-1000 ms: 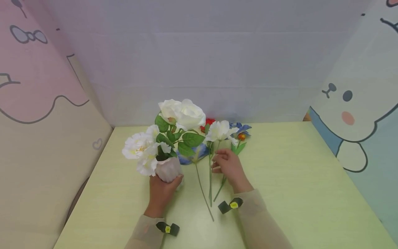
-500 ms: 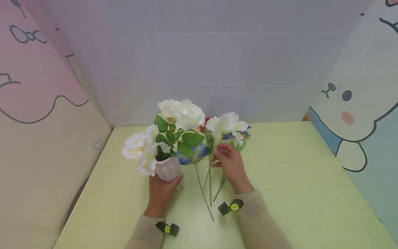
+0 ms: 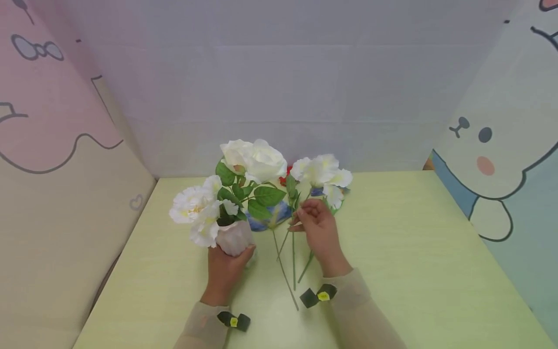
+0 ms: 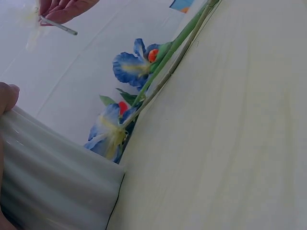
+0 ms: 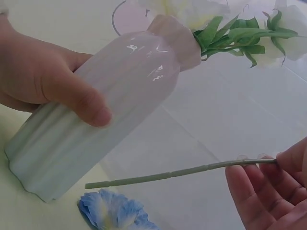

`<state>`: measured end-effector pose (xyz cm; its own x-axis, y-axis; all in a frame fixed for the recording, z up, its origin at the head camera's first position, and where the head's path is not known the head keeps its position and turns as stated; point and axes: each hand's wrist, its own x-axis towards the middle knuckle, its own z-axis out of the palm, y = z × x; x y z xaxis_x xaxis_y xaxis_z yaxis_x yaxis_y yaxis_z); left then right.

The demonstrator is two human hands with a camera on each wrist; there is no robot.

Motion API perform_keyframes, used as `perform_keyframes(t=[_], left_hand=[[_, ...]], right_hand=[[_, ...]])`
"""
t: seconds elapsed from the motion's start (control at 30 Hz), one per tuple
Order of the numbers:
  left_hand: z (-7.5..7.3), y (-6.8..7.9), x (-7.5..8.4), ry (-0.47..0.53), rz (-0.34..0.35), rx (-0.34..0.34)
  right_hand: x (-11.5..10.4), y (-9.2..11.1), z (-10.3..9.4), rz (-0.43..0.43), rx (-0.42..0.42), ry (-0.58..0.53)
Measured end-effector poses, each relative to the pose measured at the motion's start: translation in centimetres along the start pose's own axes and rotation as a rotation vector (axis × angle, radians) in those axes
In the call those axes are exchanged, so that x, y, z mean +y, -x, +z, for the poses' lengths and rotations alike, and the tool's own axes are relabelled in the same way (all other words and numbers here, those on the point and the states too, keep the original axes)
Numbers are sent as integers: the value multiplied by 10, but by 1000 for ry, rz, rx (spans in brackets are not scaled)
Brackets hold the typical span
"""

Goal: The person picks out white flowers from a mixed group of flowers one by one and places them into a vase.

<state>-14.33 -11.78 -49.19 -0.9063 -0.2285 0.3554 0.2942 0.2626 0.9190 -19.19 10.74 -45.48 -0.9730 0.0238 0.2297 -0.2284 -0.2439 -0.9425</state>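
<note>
My left hand grips a pale ribbed vase low on its side, thumb across its front in the right wrist view. A white rose with green leaves and a ruffled white flower stand in it. To the right, my right hand pinches the stem of a loose white artificial iris between thumb and fingers. Its thin green stem slants down toward the vase, the cut end free and beside the vase's body. The vase's base is hidden behind my left hand in the head view.
Behind the vase lies a blue iris on the pale yellow table. A red flower shows farther back, and another blue iris lies close by. Several bare stems point toward me. A pale curtain closes off the back.
The white iris has risen and its bloom has shifted right, while its stem has tilted so the lower end swings left toward the vase. The left hand keeps its hold on the vase.
</note>
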Motion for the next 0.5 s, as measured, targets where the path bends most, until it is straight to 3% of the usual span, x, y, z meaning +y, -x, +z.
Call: perform_keyframes(t=[0.3,0.5], left_hand=[[1,0,-5,17,-4,1],[1,0,-5,8,-2,1]], right_hand=[[-10,1,5,-215,-37,-85],[-19,1,10,-259,-74,-259]])
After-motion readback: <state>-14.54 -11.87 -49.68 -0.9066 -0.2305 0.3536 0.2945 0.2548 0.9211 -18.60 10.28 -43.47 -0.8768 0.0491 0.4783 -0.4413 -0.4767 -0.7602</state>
